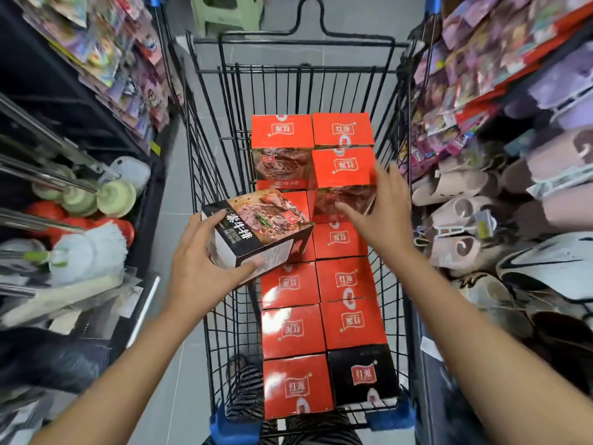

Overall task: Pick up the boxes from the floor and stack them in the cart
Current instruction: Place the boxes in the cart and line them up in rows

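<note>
Over cart, left hand grips box.

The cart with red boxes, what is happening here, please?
A person is loading boxes into the cart. The left hand holds a tilted box over the cart's left side. The right hand touches a red box on the second layer. Below, red boxes and one black box lie in two rows.

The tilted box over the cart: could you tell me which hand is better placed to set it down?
Left. The left hand already grips the tilted box, above the open spot in the left column; the right hand is steadying a stacked box.
</note>
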Motion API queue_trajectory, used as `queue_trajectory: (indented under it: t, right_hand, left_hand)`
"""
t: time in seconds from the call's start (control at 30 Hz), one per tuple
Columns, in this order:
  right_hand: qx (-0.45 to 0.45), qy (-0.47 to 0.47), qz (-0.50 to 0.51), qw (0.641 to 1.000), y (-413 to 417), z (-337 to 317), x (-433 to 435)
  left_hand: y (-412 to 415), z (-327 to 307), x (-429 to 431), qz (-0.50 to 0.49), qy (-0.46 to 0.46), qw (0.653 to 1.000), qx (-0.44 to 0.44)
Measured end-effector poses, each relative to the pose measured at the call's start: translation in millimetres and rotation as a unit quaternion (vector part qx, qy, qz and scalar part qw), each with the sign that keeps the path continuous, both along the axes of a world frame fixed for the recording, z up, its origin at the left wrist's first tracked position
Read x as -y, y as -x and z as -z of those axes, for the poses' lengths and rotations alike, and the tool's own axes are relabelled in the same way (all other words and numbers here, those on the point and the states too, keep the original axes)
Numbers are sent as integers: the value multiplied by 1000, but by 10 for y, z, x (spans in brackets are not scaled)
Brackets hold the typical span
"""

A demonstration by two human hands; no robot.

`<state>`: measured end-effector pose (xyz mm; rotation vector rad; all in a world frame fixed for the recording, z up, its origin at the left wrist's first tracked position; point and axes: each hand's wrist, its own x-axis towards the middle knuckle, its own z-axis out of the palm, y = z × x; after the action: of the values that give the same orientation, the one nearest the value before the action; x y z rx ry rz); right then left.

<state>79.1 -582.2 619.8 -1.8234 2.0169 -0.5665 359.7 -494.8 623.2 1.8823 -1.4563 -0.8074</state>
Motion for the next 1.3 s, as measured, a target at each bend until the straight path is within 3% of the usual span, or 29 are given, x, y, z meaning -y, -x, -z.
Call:
queue_trajectory:
  t: [0.07, 0.1, 0.17, 0.2, 0.27, 0.33, 0.47, 0.63, 0.77, 0.93, 1.03, 1.13, 1.23, 1.3]
  right_hand:
    - [129, 2, 132, 983, -302, -130, -298]
    - [237, -55, 184, 952, -447, -217, -406]
    - [440, -231, 221, 839, -672, -345, -516]
    - [499, -314, 215, 778, -752, -417, -543]
    - [575, -390, 198, 692, -846, -495, -581]
    - [614, -377, 191, 667, -875, -530, -596]
    - [628, -314, 160, 694, -800, -607, -639]
    - [585, -248, 108, 765, -666, -704, -580]
    - [495, -213, 17, 842, -605, -827, -466]
    - [328, -198, -120, 916, -616, -936, -269]
    - [271, -188, -164, 930, -647, -903, -191]
    - [231, -178, -202, 935, -623, -814, -119]
    - [201, -180, -214, 939, -456, -810, 3]
    - [200, -149, -140, 958, -315, -783, 127]
  left_hand:
    - [34, -44, -38, -7, 23, 1000, -8]
    - [66, -89, -56, -4, 42, 999, -5]
    - [123, -183, -99, 10, 86, 996, -3]
    - [145, -219, -130, 16, 104, 994, -1]
    - [181, -278, -192, 23, 139, 990, 7]
    - [195, -285, -260, 31, 157, 987, 3]
    - [110, -301, -321, 55, 87, 993, -52]
    - [-118, -526, -121, 62, 52, 988, -134]
    - [-236, -839, 369, 133, -35, 987, -87]
    - [-186, -1156, 864, 266, -108, 954, -80]
    - [-162, -1171, 1001, 321, -129, 938, 0]
    - [-137, -1051, 1032, 344, -68, 925, 144]
    - [-136, -868, 1014, 312, -23, 941, 130]
    - [-111, -747, 1028, 277, -5, 954, 115]
